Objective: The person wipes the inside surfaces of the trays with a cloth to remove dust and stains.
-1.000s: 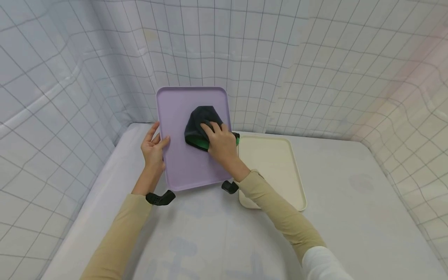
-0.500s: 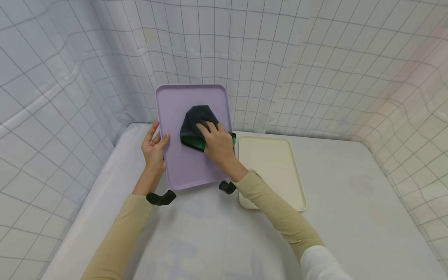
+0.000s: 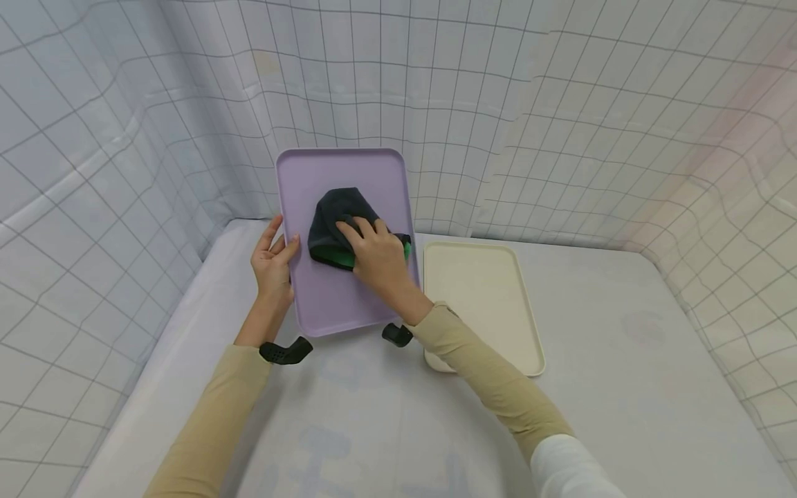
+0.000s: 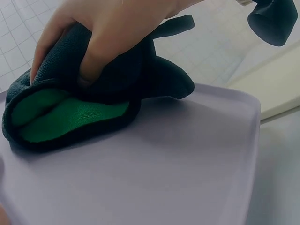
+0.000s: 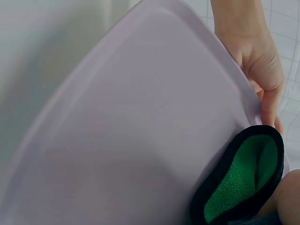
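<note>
A lilac tray [image 3: 339,301] is held tilted up toward me above the table. My left hand [image 3: 272,270] grips its left edge, thumb over the rim; the other fingers are partly hidden behind it. On the tray's face, my right hand [image 3: 381,263] holds a bunched cloth [image 3: 336,218], dark on one side and green on the other. In the left wrist view, the cloth's green inner fold [image 4: 75,117] gapes below the bent fingers, and its lower edge touches the tray. The right wrist view shows the green side [image 5: 239,183] close to the rim by the left hand.
A cream tray [image 3: 479,290] lies flat on the white-covered table [image 3: 623,360], just right of the lilac one and partly under my right forearm. Gridded white curtains [image 3: 461,117] hang behind and along both sides. Black wrist-worn pieces [image 3: 286,351] jut out near each wrist.
My right hand has slid left across the lilac tray with the cloth. The tray has risen slightly; my left hand keeps its grip in the same place.
</note>
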`<act>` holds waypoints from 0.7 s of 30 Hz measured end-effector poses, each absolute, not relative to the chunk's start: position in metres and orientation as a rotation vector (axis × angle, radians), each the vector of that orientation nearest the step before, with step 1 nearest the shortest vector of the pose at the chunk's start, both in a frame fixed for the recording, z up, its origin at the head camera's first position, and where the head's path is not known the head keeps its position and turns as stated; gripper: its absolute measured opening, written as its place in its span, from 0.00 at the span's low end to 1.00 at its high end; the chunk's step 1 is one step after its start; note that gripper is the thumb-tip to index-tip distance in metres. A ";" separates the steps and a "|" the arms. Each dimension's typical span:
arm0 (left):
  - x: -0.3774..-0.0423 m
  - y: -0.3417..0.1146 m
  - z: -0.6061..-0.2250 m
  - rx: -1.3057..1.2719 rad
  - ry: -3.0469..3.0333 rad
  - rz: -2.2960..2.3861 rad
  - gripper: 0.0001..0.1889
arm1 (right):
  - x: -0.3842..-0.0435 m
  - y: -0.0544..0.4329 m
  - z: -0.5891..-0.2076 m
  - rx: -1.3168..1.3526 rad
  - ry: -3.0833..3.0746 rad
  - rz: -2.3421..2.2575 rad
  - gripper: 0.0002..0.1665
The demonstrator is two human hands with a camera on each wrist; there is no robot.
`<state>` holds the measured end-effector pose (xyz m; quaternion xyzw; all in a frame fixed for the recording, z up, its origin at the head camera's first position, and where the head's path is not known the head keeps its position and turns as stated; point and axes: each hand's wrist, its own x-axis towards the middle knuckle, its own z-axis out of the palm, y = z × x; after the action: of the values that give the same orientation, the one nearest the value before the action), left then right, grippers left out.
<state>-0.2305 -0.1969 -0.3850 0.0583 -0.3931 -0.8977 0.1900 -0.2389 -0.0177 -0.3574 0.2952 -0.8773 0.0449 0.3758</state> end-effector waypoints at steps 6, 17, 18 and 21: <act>-0.230 -0.197 -0.386 0.128 -1.107 -2.525 0.22 | -0.237 -0.024 -0.356 0.772 -2.262 0.086 0.25; -0.230 -0.196 -0.387 0.095 -1.168 -2.484 0.24 | -0.235 -0.034 -0.355 0.802 -2.208 0.048 0.24; -0.230 -0.196 -0.387 0.095 -1.175 -2.479 0.24 | -0.235 -0.034 -0.355 0.803 -2.213 0.039 0.25; -0.230 -0.195 -0.387 0.100 -1.193 -2.466 0.24 | -0.235 -0.035 -0.354 0.816 -2.237 0.017 0.25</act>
<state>-0.2304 -0.1950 -0.3874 0.0359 -0.4264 -0.8817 0.1989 -0.2350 -0.0353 -0.3545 0.3183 -0.8724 0.0064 0.3710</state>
